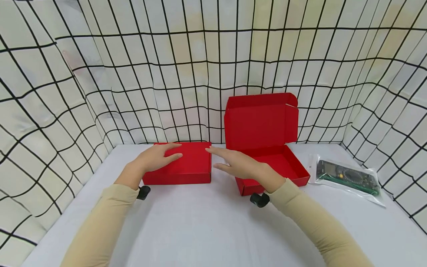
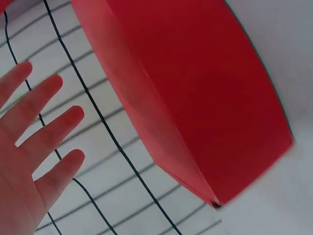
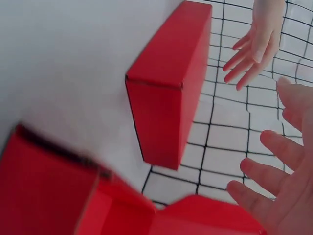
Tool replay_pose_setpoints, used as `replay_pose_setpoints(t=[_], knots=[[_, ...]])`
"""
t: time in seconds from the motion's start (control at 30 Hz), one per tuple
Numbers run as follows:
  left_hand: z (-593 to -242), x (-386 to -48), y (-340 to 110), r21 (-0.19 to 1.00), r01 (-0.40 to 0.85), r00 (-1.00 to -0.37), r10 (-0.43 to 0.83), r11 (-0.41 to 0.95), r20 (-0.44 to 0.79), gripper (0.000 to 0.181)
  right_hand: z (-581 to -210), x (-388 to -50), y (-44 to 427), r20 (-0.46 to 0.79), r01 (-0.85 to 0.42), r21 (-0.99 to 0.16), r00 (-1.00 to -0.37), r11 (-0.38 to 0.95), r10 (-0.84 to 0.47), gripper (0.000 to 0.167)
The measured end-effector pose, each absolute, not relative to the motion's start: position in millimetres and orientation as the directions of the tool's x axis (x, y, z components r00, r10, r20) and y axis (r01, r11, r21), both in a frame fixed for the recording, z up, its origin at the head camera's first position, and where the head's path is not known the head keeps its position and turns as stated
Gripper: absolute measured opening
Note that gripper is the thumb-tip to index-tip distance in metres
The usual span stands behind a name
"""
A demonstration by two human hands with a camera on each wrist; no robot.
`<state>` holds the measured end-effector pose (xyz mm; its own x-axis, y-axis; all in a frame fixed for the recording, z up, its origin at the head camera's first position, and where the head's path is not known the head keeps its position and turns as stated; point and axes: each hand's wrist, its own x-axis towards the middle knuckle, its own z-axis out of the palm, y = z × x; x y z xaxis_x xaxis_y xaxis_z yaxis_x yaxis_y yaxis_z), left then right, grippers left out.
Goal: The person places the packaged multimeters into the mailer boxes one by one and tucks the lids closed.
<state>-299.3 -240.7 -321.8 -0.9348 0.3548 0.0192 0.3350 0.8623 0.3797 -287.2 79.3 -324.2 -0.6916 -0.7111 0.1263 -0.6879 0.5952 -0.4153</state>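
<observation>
The place looks like a small screened-off work booth, not a furnished room. White fabric curtain printed with a black grid (image 1: 230, 48) hangs in soft ripples along the back and both sides, faint yellow and peach patches tinting it. It closes in a plain, smooth white bench (image 1: 200, 222). On this stand flat red cardboard boxes, one closed (image 1: 191, 163), one open (image 1: 261, 128), and a black handheld meter (image 1: 348, 176) in a clear plastic bag (image 1: 313, 168). Whether a lab, workshop or home lies beyond cannot be told.

No text, label, brand or number legible in any view; small markings on the bagged multimeter (image 1: 348, 177) cannot be read
</observation>
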Motion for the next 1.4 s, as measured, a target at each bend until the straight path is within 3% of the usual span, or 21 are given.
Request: replay_pose_setpoints(t=[0.5, 1.0, 1.4], knots=[[-319, -292, -172, 0.742, 0.355, -0.935, 0.204, 0.569, 0.292, 0.05, -311, -275, 154, 0.343, -0.671, -0.411, -0.741, 0.617, -0.577, 0.054], [-344, -288, -106, 0.858, 0.305, -0.952, 0.155, 0.414, 0.264, 0.053, -314, -271, 240, 0.49, -0.641, -0.361, -0.748, 0.678, -0.447, 0.05], [-367, -280, -66, 0.87, 0.27, -0.957, 0.213, 0.413, 0.196, 0.06, -330, -272, 311, 0.388, -0.43, -0.398, -0.879, 0.81, -0.276, 0.052]])
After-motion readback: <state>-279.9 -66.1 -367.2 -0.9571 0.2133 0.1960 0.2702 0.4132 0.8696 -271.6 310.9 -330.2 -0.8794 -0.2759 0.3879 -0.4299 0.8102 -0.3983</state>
